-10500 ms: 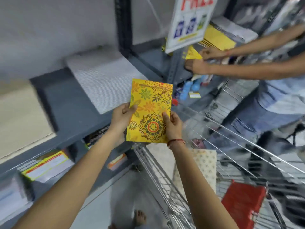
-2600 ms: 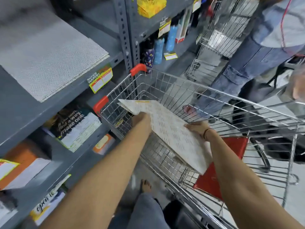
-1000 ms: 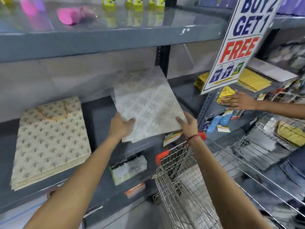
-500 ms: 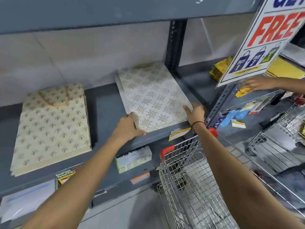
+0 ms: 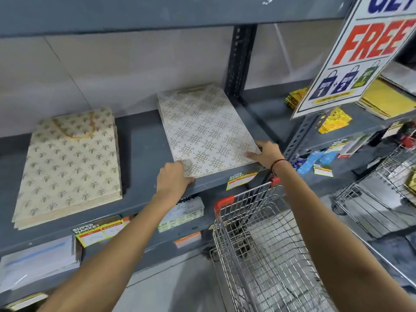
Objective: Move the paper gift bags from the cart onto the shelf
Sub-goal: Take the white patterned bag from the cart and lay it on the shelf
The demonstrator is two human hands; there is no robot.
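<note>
A flat white gift bag with a gold knot pattern [image 5: 202, 131] lies on the grey shelf [image 5: 139, 154], on top of a thin stack of like bags. My left hand [image 5: 172, 180] grips its near left corner at the shelf's front edge. My right hand [image 5: 265, 154] rests on its near right corner with the fingers laid on the paper. To the left lies a cream stack of leaf-print gift bags [image 5: 67, 167] with a gold cord handle. The wire cart [image 5: 258, 244] stands below my right arm; I see no bags in the part of its basket that shows.
A dark upright post [image 5: 238, 64] bounds the bay on the right. A "FREE" sign [image 5: 364, 57] hangs over the neighbouring bay with yellow bags [image 5: 382, 100]. Another wire cart [image 5: 387, 199] stands at right. Lower shelves hold packets and price tags [image 5: 240, 181].
The white knot-pattern bag has gone from held tilted above the shelf to lying flat on the stack. Both hands have stayed at its near corners. The other person's hand has left the view.
</note>
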